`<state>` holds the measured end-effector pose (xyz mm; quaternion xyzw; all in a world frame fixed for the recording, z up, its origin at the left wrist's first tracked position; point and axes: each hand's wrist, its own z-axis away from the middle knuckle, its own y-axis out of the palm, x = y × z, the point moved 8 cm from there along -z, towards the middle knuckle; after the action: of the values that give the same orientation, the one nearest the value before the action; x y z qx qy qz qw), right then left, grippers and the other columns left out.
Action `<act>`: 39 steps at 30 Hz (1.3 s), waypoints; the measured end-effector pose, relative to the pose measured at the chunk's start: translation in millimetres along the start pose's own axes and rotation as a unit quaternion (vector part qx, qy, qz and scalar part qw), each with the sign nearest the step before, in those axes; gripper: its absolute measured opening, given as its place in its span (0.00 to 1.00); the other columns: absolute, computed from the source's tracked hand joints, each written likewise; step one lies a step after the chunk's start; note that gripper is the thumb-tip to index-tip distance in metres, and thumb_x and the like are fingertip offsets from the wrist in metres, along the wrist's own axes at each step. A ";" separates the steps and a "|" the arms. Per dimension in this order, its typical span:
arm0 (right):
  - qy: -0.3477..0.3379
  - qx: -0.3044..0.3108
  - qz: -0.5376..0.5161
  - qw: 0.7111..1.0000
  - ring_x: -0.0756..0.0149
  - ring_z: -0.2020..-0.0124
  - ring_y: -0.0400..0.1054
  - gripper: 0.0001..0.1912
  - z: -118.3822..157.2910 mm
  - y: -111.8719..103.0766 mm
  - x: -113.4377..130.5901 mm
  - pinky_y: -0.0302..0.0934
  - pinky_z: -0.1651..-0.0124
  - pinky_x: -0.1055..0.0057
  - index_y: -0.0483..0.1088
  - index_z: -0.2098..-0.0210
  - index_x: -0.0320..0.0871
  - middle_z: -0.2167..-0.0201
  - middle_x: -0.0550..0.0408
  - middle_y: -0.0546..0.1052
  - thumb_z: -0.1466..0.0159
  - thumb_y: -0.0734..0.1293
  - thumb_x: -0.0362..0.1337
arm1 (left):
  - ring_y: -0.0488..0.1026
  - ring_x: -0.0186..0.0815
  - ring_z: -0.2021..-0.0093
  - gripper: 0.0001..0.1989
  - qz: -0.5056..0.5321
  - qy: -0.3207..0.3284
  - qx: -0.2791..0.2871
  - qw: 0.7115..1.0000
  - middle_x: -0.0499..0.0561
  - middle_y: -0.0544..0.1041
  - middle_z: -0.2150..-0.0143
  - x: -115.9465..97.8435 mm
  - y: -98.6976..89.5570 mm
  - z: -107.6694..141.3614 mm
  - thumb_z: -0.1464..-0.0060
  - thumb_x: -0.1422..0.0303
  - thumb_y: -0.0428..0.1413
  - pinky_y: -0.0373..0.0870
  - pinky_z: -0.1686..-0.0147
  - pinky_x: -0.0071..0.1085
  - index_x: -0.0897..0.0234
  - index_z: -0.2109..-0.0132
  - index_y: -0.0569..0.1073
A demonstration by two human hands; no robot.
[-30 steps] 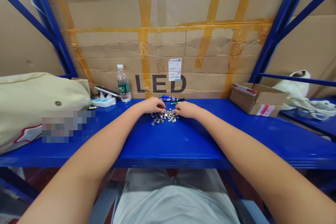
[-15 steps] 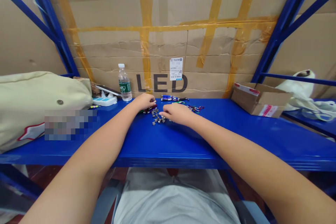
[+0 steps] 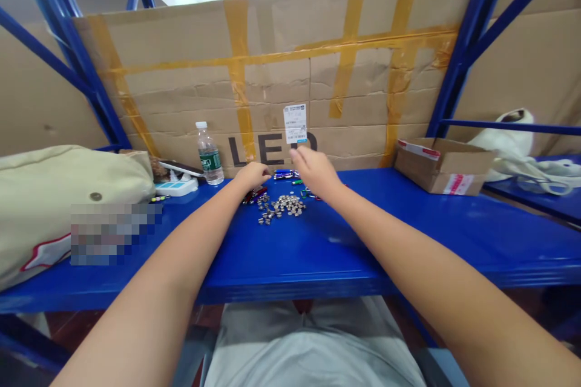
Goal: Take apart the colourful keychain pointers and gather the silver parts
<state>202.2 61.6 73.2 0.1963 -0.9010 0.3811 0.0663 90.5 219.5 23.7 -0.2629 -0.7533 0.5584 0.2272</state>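
Note:
On the blue tabletop lies a pile of small round silver discs like button cells (image 3: 291, 204). Small shiny metal caps (image 3: 267, 216) lie against its near left side. My left hand (image 3: 252, 175) is just behind and left of them, fingers curled, over dark red slim metal pieces (image 3: 258, 195). Raised above the pile's back right is my right hand (image 3: 315, 170), fingers bent together; whatever is in either hand is too small or hidden. Blue slim penlight-like pieces (image 3: 284, 175) lie behind, between the hands. Green and other coloured clip-ended pieces (image 3: 307, 193) show partly beneath my right hand.
A water bottle (image 3: 209, 156) and a white power strip (image 3: 178, 187) stand at the back left, beside a cream bag (image 3: 68, 205). At the right sits an open cardboard box (image 3: 447, 166). A tall cardboard sheet (image 3: 190, 94) closes the back edge.
My right hand has lifted up and away from the table, uncovering the pile of silver discs. My left hand stays near the red pieces. The camera view has shifted slightly.

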 end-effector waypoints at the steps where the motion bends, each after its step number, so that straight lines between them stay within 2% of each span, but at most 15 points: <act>1: 0.026 -0.044 -0.014 0.999 0.64 0.69 0.64 0.24 -3.4 -12.3 -16.1 0.49 0.68 0.71 0.65 0.65 0.43 0.70 0.50 0.72 0.30 0.45 0.48 | 0.73 0.38 0.60 0.14 0.002 0.017 0.013 1.000 0.55 0.79 0.58 -11.9 4.1 -9.3 0.46 0.62 0.52 0.64 0.61 0.28 0.64 0.58 0.77; 3: 0.070 -0.095 -0.023 0.993 0.64 0.70 0.62 0.23 -7.0 -26.5 -46.7 0.49 0.68 0.70 0.64 0.68 0.43 0.72 0.51 0.71 0.30 0.46 0.48 | 0.73 0.38 0.62 0.13 0.004 0.041 0.036 0.999 0.55 0.79 0.60 -36.1 14.2 -27.1 0.47 0.61 0.53 0.64 0.62 0.28 0.64 0.61 0.78; 6: 0.116 -0.106 -0.014 0.987 0.64 0.71 0.61 0.22 -9.2 -28.4 -79.3 0.49 0.69 0.70 0.63 0.71 0.43 0.75 0.52 0.70 0.31 0.49 0.47 | 0.73 0.39 0.65 0.12 0.008 0.058 0.062 0.996 0.54 0.79 0.65 -66.7 29.4 -47.2 0.51 0.60 0.57 0.64 0.64 0.29 0.64 0.66 0.78; 9: 0.139 -0.080 0.002 0.987 0.64 0.70 0.62 0.20 -10.4 -19.5 -92.6 0.50 0.69 0.71 0.63 0.72 0.43 0.73 0.50 0.72 0.31 0.50 0.47 | 0.72 0.39 0.68 0.08 0.009 0.064 0.069 0.996 0.54 0.78 0.70 -83.5 34.2 -56.5 0.53 0.64 0.58 0.64 0.66 0.30 0.65 0.70 0.77; 12: 0.149 -0.026 0.002 0.988 0.61 0.67 0.65 0.20 -10.0 -5.3 -96.0 0.52 0.67 0.70 0.65 0.69 0.43 0.69 0.48 0.74 0.32 0.52 0.48 | 0.72 0.39 0.64 0.08 0.015 0.075 0.044 0.996 0.54 0.78 0.68 -87.7 18.7 -52.7 0.51 0.66 0.57 0.64 0.64 0.29 0.65 0.67 0.77; 15: 0.112 0.041 -0.037 0.992 0.60 0.63 0.67 0.17 -9.1 12.0 -90.8 0.55 0.65 0.70 0.68 0.63 0.41 0.63 0.47 0.75 0.35 0.59 0.50 | 0.72 0.40 0.60 0.11 0.035 0.093 0.000 0.995 0.55 0.78 0.61 -85.6 -12.4 -31.9 0.47 0.64 0.54 0.64 0.61 0.30 0.65 0.61 0.77; 17: 0.063 0.099 -0.072 0.991 0.62 0.62 0.68 0.15 -7.6 25.3 -81.0 0.56 0.64 0.71 0.68 0.61 0.40 0.62 0.47 0.76 0.36 0.62 0.47 | 0.72 0.39 0.61 0.11 0.079 0.106 -0.040 0.990 0.55 0.78 0.62 -82.8 -36.1 -9.2 0.47 0.64 0.54 0.64 0.62 0.30 0.65 0.61 0.77; 19: 0.022 0.146 -0.094 0.985 0.64 0.64 0.67 0.12 -5.2 35.3 -70.1 0.56 0.64 0.72 0.69 0.65 0.40 0.65 0.49 0.76 0.35 0.61 0.43 | 0.72 0.38 0.62 0.11 0.102 0.096 -0.051 0.989 0.55 0.78 0.62 -76.5 -50.8 15.2 0.47 0.65 0.53 0.63 0.63 0.31 0.64 0.61 0.77; 21: 0.005 0.169 -0.110 0.979 0.67 0.69 0.66 0.14 -3.2 40.0 -61.4 0.56 0.65 0.73 0.69 0.70 0.39 0.70 0.52 0.75 0.34 0.59 0.40 | 0.72 0.38 0.63 0.12 0.126 0.089 -0.051 0.987 0.54 0.79 0.62 -70.4 -57.7 37.0 0.45 0.63 0.52 0.63 0.64 0.30 0.64 0.61 0.76; 24: 0.020 0.221 -0.170 0.960 0.70 0.76 0.63 0.17 2.8 48.0 -51.7 0.55 0.71 0.74 0.70 0.71 0.39 0.77 0.56 0.72 0.34 0.57 0.43 | 0.72 0.38 0.64 0.14 0.154 0.081 -0.048 0.984 0.53 0.78 0.64 -61.1 -56.4 57.6 0.43 0.61 0.49 0.63 0.66 0.29 0.64 0.61 0.76; 27: 0.052 0.289 -0.220 0.930 0.72 0.82 0.59 0.23 13.2 57.8 -43.4 0.53 0.76 0.75 0.71 0.69 0.38 0.83 0.60 0.67 0.34 0.55 0.50 | 0.72 0.38 0.64 0.14 0.170 0.078 -0.054 0.981 0.53 0.78 0.62 -56.1 -49.3 65.4 0.42 0.62 0.48 0.63 0.65 0.30 0.64 0.60 0.74; 29: 0.058 0.291 -0.228 0.927 0.74 0.83 0.56 0.25 16.5 58.2 -37.5 0.52 0.77 0.75 0.68 0.72 0.39 0.84 0.61 0.64 0.34 0.54 0.52 | 0.71 0.37 0.64 0.13 0.189 0.093 -0.055 0.976 0.53 0.77 0.62 -60.1 -44.2 67.4 0.42 0.62 0.49 0.63 0.64 0.29 0.64 0.56 0.72; 32: 0.058 0.269 -0.258 0.926 0.75 0.84 0.53 0.22 18.0 54.6 -27.6 0.51 0.77 0.76 0.62 0.74 0.42 0.84 0.63 0.60 0.33 0.53 0.51 | 0.70 0.35 0.66 0.11 0.209 0.141 -0.038 0.967 0.51 0.76 0.65 -75.0 -37.6 69.1 0.43 0.63 0.50 0.62 0.65 0.28 0.64 0.57 0.71; 34: 0.068 0.272 -0.289 0.915 0.74 0.84 0.51 0.22 19.8 54.6 -23.2 0.51 0.78 0.75 0.58 0.74 0.43 0.85 0.64 0.58 0.31 0.49 0.49 | 0.69 0.35 0.66 0.10 0.203 0.154 -0.042 0.966 0.51 0.75 0.66 -80.5 -37.2 69.0 0.43 0.64 0.49 0.61 0.65 0.29 0.64 0.60 0.71; 39: 0.077 0.352 -0.370 0.856 0.72 0.85 0.49 0.22 27.9 63.1 -12.4 0.50 0.79 0.73 0.53 0.77 0.45 0.86 0.62 0.57 0.31 0.44 0.44 | 0.70 0.35 0.66 0.10 0.217 0.137 -0.076 0.963 0.53 0.75 0.65 -74.0 -41.7 69.1 0.43 0.64 0.50 0.62 0.65 0.29 0.66 0.60 0.70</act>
<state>188.8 85.3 8.7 0.4953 -0.5594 0.6343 0.1983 96.7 111.7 41.4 -0.5110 -0.6800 0.4938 0.1807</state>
